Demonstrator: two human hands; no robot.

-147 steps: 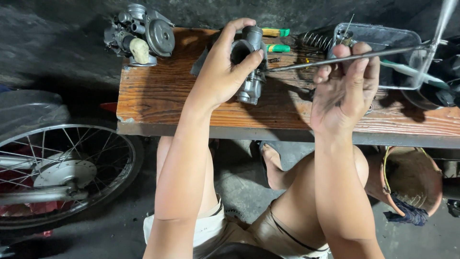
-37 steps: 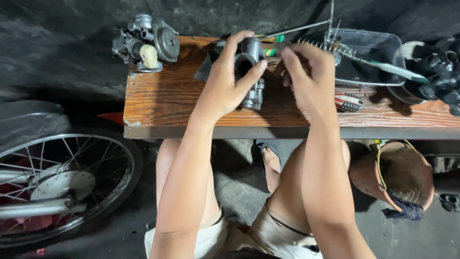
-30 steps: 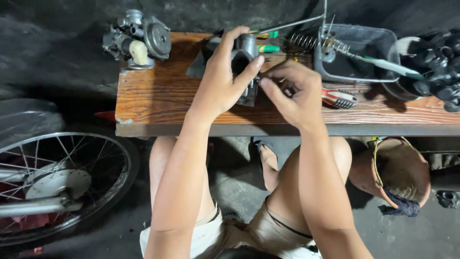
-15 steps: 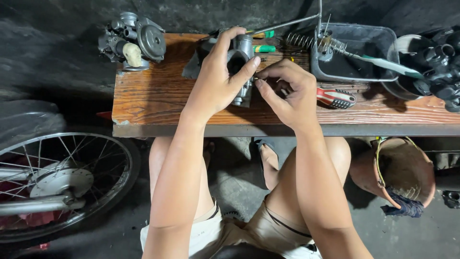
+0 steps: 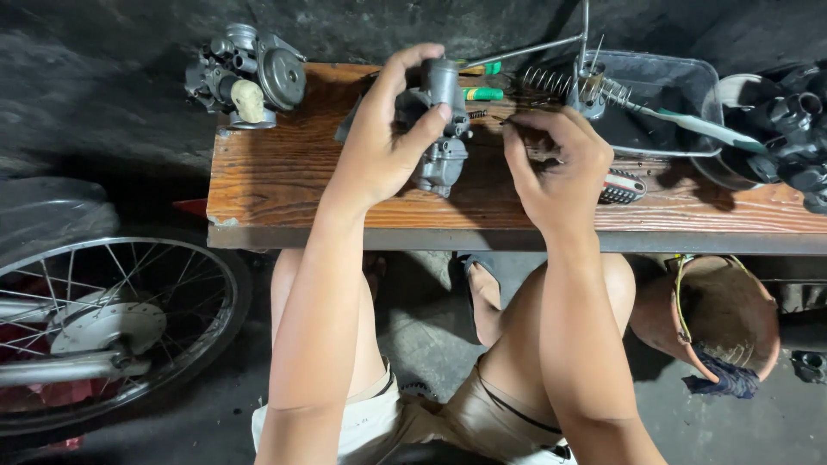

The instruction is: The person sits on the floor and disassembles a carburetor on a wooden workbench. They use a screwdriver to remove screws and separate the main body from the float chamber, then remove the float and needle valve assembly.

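A wooden bench (image 5: 284,185) runs across the view, with a spoked wheel (image 5: 112,323) on the floor to its left and the person's knees under it. On the bench's far left end stands a second carburetor (image 5: 250,73), grey metal with a round cap and a pale float. At the far right sit a clear plastic tray (image 5: 663,95) and a coil spring (image 5: 560,86) beside it, with a thin rod (image 5: 534,50) slanting above.

The left hand (image 5: 383,142) is closed around the carburetor (image 5: 439,129) at the bench's middle: thumb over the top of its cylindrical neck, fingers wrapped round the near side, so the grey cast body stands upright and juts out to the right of the palm, its bowl end low, close to the wood. It is dull silver with small fittings on its flank.

The right hand (image 5: 556,164) is just right of the carburetor, fingers curled and pinched at the tips near its side; whether anything small is pinched there is too fine to tell. Two green-handled tools (image 5: 482,82) lie just behind
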